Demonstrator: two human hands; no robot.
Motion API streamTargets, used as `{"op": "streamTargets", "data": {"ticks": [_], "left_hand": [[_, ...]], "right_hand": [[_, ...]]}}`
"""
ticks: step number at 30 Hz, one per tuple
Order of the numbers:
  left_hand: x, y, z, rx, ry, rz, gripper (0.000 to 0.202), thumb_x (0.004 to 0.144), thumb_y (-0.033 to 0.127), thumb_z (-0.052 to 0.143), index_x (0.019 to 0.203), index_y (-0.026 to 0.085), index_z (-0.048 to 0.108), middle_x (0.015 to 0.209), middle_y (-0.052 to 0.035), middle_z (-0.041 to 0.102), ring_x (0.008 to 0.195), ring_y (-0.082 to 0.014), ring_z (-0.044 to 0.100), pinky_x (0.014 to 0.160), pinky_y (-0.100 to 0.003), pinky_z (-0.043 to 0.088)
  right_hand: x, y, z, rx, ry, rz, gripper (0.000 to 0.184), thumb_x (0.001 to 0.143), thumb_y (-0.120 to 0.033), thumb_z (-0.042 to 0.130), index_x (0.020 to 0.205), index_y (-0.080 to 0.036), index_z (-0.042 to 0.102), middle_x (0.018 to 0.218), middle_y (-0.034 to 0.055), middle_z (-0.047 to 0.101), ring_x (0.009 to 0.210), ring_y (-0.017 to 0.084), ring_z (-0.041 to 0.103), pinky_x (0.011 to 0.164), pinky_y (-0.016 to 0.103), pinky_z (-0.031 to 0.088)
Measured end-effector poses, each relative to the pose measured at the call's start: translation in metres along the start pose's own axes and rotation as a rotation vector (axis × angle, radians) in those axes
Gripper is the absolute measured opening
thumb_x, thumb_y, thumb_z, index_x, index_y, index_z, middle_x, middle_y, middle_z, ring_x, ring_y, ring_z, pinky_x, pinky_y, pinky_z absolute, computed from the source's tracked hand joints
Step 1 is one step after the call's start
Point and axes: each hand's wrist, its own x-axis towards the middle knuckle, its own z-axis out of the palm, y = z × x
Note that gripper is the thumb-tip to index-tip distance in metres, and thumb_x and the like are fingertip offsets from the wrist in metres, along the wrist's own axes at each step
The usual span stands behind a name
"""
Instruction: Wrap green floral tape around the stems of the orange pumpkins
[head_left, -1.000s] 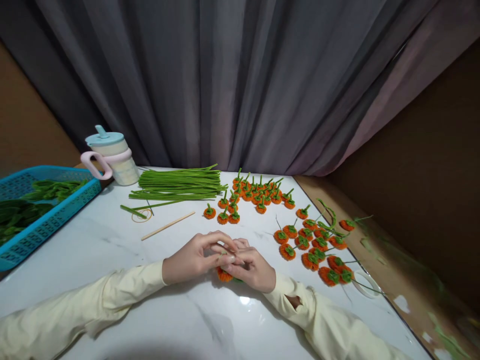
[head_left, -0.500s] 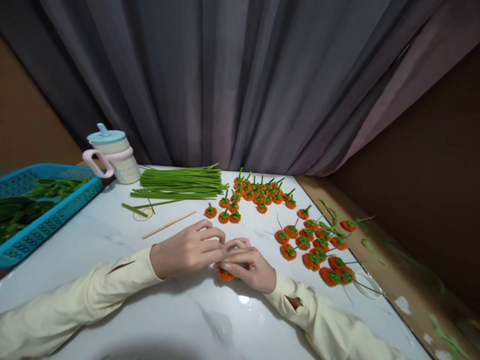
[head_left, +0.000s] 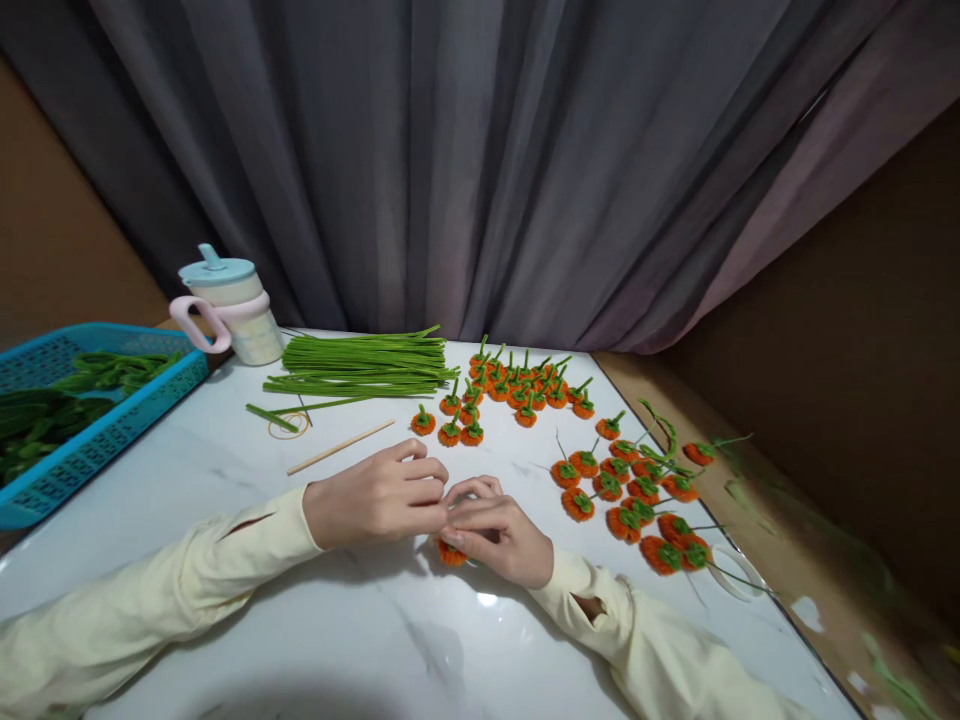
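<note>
My right hand (head_left: 499,530) is closed on a small orange pipe-cleaner persimmon (head_left: 451,553), whose lower part shows under the fingers. Against its fingertips presses my left hand (head_left: 386,495), fingers bent and pinched together at the top of the persimmon; what they pinch is hidden. Just beyond the hands stand finished-looking persimmons (head_left: 472,433) with green leaves and upright green stems. To the right lie more orange persimmons (head_left: 577,503) with green tops and thin wires sticking out. A thin wooden stick (head_left: 341,446) lies beyond my left hand.
A bundle of green pipe cleaners (head_left: 360,362) lies at the back of the white marbled table (head_left: 315,640). Left of it stand a lidded cup (head_left: 251,320) and a blue basket (head_left: 112,455) of green leaf pieces. A tape roll (head_left: 735,573) sits by the right edge.
Both hands stay together around the persimmon; my left fingers have shifted slightly at its top. The whole view has moved a little; the other things lie as before.
</note>
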Motion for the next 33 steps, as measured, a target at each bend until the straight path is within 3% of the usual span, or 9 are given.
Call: {"op": "streamTargets", "data": {"ticks": [4,16,20,22,24,26,28,30,33], "left_hand": [[0.0,0.003,0.003,-0.141,0.009,-0.083,0.035,0.096,0.02,0.029,0.068,0.016,0.049,0.064,-0.0018,0.054,0.068,-0.0133,0.051,0.067,-0.029,0.032],[0.005,0.02,0.014,-0.44,0.25,-0.416,0.05,0.092,0.024,0.047,0.045,0.013,0.035,0.039,0.0073,0.039,0.046,-0.0064,0.04,0.065,-0.029,0.028],[0.003,0.012,0.006,-0.465,0.144,-0.516,0.049,0.098,0.028,0.032,0.056,0.015,0.053,0.048,0.0051,0.054,0.052,-0.0081,0.048,0.072,-0.031,0.03],[0.002,0.005,-0.003,-0.393,0.063,-0.46,0.043,0.098,0.034,0.028,0.076,0.017,0.06,0.065,0.0008,0.065,0.068,-0.0124,0.056,0.077,-0.033,0.029],[0.002,0.0,-0.01,-0.299,-0.005,-0.323,0.031,0.094,0.041,0.039,0.093,0.017,0.059,0.082,-0.0026,0.068,0.089,-0.0174,0.057,0.083,-0.035,0.028],[0.003,-0.001,-0.014,-0.184,-0.045,-0.179,0.023,0.093,0.037,0.046,0.101,0.018,0.056,0.091,-0.0028,0.069,0.1,-0.0194,0.055,0.09,-0.037,0.024],[0.005,0.0,-0.014,-0.084,-0.04,-0.071,0.015,0.095,0.023,0.043,0.095,0.018,0.056,0.089,-0.0013,0.069,0.101,-0.0177,0.055,0.092,-0.038,0.021],[0.006,0.004,-0.011,-0.033,-0.012,-0.006,0.025,0.094,0.01,0.035,0.082,0.017,0.056,0.078,0.0003,0.068,0.095,-0.0154,0.058,0.091,-0.037,0.022],[0.007,0.007,-0.008,0.006,0.039,0.023,0.033,0.093,0.004,0.03,0.071,0.015,0.053,0.07,0.0003,0.066,0.085,-0.0136,0.059,0.087,-0.036,0.026]], "right_hand": [[-0.001,0.001,0.0,-0.015,0.006,0.001,0.038,0.09,-0.048,0.044,0.082,-0.022,0.07,0.074,0.0039,0.071,0.092,0.019,0.057,0.089,0.04,0.033],[-0.002,0.002,0.001,-0.029,-0.032,-0.034,0.039,0.091,-0.046,0.042,0.077,-0.021,0.069,0.076,0.0038,0.071,0.095,0.02,0.056,0.089,0.042,0.031],[-0.001,-0.001,-0.001,-0.021,-0.058,-0.006,0.039,0.092,-0.045,0.042,0.077,-0.021,0.069,0.077,0.0035,0.072,0.095,0.02,0.057,0.091,0.042,0.03],[-0.001,-0.001,-0.003,-0.008,-0.046,-0.003,0.041,0.091,-0.047,0.042,0.075,-0.021,0.069,0.074,0.0036,0.071,0.094,0.019,0.057,0.09,0.041,0.03],[-0.001,-0.001,-0.003,0.0,-0.04,-0.001,0.042,0.091,-0.048,0.041,0.073,-0.02,0.068,0.073,0.0036,0.071,0.094,0.019,0.057,0.09,0.041,0.03],[-0.001,0.0,-0.003,-0.002,-0.045,0.001,0.043,0.091,-0.047,0.041,0.071,-0.02,0.068,0.073,0.0039,0.071,0.095,0.019,0.056,0.091,0.041,0.029],[-0.002,0.001,-0.003,-0.001,-0.047,0.0,0.042,0.092,-0.047,0.041,0.073,-0.02,0.068,0.075,0.004,0.071,0.096,0.019,0.056,0.092,0.041,0.028],[-0.002,0.002,-0.002,0.008,-0.039,-0.007,0.042,0.091,-0.047,0.042,0.073,-0.02,0.068,0.076,0.0039,0.072,0.095,0.019,0.056,0.091,0.041,0.029],[-0.001,0.002,-0.001,0.016,-0.038,-0.01,0.043,0.091,-0.048,0.042,0.071,-0.02,0.067,0.073,0.0034,0.071,0.094,0.018,0.056,0.09,0.04,0.03]]}}
